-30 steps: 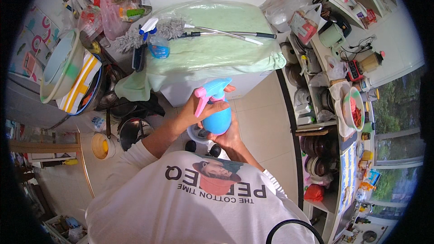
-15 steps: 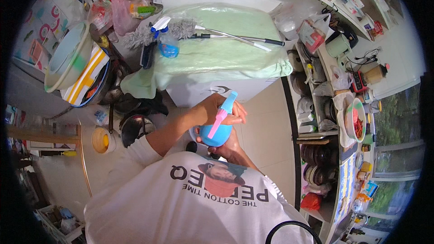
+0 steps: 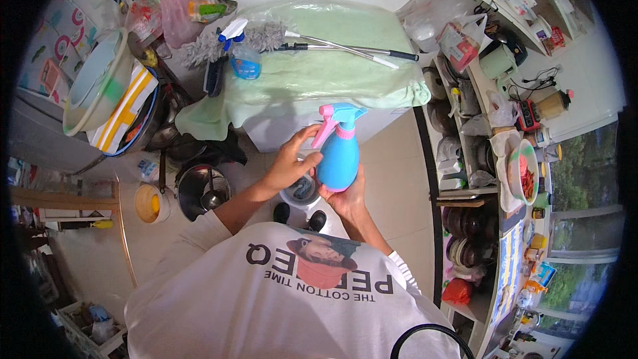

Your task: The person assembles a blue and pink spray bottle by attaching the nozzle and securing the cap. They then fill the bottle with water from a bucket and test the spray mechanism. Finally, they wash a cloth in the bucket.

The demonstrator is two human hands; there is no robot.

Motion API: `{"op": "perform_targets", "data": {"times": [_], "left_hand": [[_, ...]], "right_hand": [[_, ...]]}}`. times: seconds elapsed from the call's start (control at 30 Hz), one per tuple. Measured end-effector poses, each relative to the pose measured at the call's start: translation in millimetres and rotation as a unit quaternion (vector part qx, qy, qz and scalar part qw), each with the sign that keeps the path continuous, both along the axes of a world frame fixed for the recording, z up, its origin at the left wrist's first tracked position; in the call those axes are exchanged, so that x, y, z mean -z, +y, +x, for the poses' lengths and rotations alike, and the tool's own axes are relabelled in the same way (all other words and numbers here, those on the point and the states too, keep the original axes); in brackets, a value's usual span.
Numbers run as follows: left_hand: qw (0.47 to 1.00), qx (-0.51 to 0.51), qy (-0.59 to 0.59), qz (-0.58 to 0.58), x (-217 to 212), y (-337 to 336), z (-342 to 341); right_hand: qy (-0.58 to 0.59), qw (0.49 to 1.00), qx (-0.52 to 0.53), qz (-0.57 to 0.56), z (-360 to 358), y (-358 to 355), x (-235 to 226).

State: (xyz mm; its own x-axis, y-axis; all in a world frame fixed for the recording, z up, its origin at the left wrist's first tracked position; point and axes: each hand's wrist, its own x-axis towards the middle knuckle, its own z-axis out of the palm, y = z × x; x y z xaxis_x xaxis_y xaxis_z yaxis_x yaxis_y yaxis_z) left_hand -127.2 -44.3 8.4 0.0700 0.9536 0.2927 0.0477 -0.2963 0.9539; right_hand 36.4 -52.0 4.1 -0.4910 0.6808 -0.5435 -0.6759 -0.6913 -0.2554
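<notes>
Above the tiled floor, in front of the person's chest, sits a blue spray bottle with a pink trigger top. Both hands hold it up in the air. The right hand cups the round bottom from below, with the fingers wrapped around the back. The left hand is curled against the side, and its fingers reach up toward the pink neck. The bottle stands almost upright, leaning a little. It looks like smooth plastic, so it is probably light and firm, but it may squash a bit if squeezed hard. It could be slippery if wet. I cannot tell how full it is. The fat middle is a good place to grip, and the thin neck under the trigger fits a hand well too. Further away, a washing machine wears a pale green cloth. On the cloth's left edge stands another spray bottle, beside a grey duster with a long handle.
</notes>
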Motion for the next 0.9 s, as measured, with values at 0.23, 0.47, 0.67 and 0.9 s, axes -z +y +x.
{"op": "perform_targets", "data": {"times": [0.23, 0.47, 0.67, 0.9], "left_hand": [[0.982, -0.076, -0.102, -0.141, -27.1, -0.5, 34.7], [0.999, -0.031, -0.001, -0.026, -33.5, 7.1, 23.7], [0.997, 0.068, -0.045, 0.012, -19.1, 8.8, 23.1], [0.965, 0.256, 0.038, 0.042, -53.3, 15.4, 15.1]], "right_hand": [[-0.033, 0.999, 0.003, 0.005, -18.5, -14.6, 12.0], [-0.038, 0.997, -0.069, 0.019, -9.2, -17.9, 10.0], [-0.086, 0.990, -0.105, 0.032, -7.0, -22.5, -12.1], [-0.082, 0.984, -0.154, 0.031, 5.9, -22.0, -6.5]]}}
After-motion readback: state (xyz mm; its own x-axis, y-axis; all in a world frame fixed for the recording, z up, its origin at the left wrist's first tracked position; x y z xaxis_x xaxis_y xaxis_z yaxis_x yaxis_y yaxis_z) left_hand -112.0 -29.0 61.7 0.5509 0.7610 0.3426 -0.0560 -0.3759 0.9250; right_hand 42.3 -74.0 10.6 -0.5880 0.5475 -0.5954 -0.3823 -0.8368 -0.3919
